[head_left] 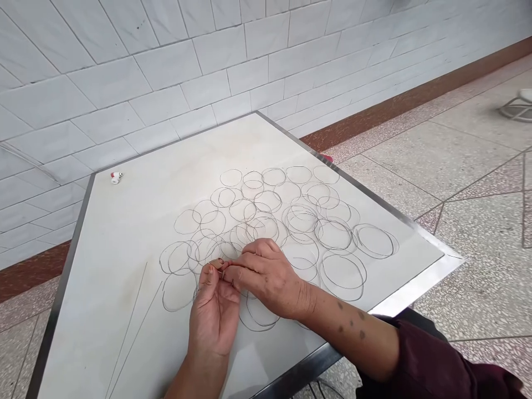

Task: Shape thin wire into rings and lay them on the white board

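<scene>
Wire is pinched by left hand and right hand — many rings already formed, two straight lengths seemingly left unbent.

This looks like a simple indoor workroom, perhaps a small workshop; whether it belongs to a home cannot be told. Around the right hand, a broad white counter with grey metal edging carries many thin, dark wire rings. Beyond the hand rises a white, marble-veined tiled wall; to its right spreads a speckled, pale terrazzo floor.
</scene>
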Available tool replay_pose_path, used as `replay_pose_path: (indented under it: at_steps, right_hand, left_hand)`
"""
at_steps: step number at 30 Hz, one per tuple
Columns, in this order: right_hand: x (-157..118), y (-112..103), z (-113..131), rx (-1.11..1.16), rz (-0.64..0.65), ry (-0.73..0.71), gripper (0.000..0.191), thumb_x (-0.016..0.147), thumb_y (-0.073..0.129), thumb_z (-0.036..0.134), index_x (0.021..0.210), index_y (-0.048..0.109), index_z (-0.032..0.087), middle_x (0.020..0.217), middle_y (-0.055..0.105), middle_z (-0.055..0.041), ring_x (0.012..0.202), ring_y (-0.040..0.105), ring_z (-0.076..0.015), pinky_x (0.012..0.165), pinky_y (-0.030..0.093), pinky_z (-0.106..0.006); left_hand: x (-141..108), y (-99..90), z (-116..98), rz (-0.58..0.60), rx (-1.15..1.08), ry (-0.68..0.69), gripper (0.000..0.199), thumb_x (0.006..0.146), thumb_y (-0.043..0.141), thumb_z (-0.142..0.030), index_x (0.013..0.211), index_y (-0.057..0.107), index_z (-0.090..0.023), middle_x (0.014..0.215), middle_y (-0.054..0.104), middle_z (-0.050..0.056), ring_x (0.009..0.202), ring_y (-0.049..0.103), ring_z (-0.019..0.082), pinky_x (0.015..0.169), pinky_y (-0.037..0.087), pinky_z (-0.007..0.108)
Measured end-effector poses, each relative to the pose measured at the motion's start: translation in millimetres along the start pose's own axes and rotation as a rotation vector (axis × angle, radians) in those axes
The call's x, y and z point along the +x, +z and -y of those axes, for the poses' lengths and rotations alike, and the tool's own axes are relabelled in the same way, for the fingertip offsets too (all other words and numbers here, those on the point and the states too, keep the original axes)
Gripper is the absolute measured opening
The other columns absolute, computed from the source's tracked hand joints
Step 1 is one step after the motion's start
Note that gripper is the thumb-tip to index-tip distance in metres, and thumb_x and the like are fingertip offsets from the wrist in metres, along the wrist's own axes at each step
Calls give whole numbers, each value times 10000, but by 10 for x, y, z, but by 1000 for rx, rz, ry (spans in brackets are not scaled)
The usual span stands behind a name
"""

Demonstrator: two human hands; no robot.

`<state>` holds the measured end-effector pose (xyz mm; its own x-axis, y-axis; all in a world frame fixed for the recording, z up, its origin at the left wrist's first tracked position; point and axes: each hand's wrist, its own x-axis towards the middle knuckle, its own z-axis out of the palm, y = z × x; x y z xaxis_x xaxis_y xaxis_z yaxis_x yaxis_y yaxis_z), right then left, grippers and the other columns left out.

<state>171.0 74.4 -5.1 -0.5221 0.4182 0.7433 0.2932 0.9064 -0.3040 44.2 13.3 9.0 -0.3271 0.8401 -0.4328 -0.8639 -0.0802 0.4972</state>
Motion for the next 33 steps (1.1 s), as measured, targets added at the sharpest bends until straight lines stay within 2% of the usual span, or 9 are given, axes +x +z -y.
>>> replay_pose_path:
  at_steps: [4, 13, 20, 22, 24, 26, 28, 30, 33]
  right_hand:
    - [6, -43, -20, 18, -8, -36, 159, 991, 543, 141, 1092, 643, 212, 1032, 741, 8, 960, 580, -167, 839, 408, -361]
    - [22, -84, -85, -9, 14, -73, 192, 997, 488, 100, 1036, 651, 194, 885, 706, 3, 945, 555, -164, 846, 401, -352]
    - [-7, -110, -239, -68, 1, -34, 210, 972, 515, 74, 977, 641, 242, 996, 691, -3, 1009, 555, -173, 874, 404, -365]
    - [-17, -92, -254, 10, -30, 41, 159, 967, 549, 115, 991, 626, 252, 1006, 681, -14, 983, 574, -176, 851, 432, -364]
    - [-21, -70, -246, 198, -38, 213, 102, 946, 618, 207, 1040, 593, 240, 997, 663, -33, 913, 598, -171, 793, 487, -342]
    - [-19, -46, -223, 435, 15, 433, 213, 897, 691, 276, 1060, 564, 224, 975, 638, -31, 819, 613, -148, 720, 532, -308]
    - [-13, -21, -196, 620, 97, 586, 201, 863, 725, 270, 999, 586, 219, 936, 609, -9, 747, 606, -117, 676, 545, -273]
    - [-7, 2, -170, 727, 150, 638, 104, 863, 718, 236, 897, 623, 209, 902, 584, 1, 741, 593, -103, 679, 540, -255]
    - [-5, 23, -137, 832, 100, 714, 113, 847, 706, 187, 879, 599, 207, 870, 581, 14, 736, 578, -100, 685, 527, -256]
  left_hand:
    - [12, -9, -27, 40, 22, 2, 156, 719, 829, -142, 787, 689, -154, 787, 671, -17, 785, 665, 98, 728, 557, 172]
    - [69, -67, -18, 20, 70, 52, 198, 705, 839, -138, 779, 660, -178, 775, 644, -37, 736, 636, 86, 729, 563, 180]
    - [93, -80, -68, -19, 124, 124, 153, 752, 805, -170, 764, 653, -180, 774, 607, -24, 748, 628, 111, 802, 580, 248]
    - [93, -79, -69, -10, 136, 134, 137, 770, 791, -177, 762, 654, -183, 781, 604, -26, 750, 623, 105, 831, 576, 251]
    - [89, -73, -64, -18, 130, 141, 121, 784, 778, -178, 768, 658, -183, 796, 608, -26, 769, 623, 104, 874, 570, 267]
    - [82, -68, -57, -35, 119, 133, 107, 789, 773, -173, 790, 667, -181, 819, 616, -23, 799, 629, 112, 899, 564, 287]
    - [74, -67, -48, -41, 108, 113, 103, 788, 774, -171, 818, 676, -180, 835, 622, -19, 821, 637, 121, 889, 566, 293]
    - [65, -66, -41, -40, 94, 103, 103, 790, 771, -161, 838, 681, -179, 843, 625, -17, 820, 640, 118, 867, 569, 282]
    - [49, -53, -33, -53, 77, 99, 94, 797, 762, -152, 840, 682, -176, 835, 624, -18, 804, 640, 112, 834, 577, 268]
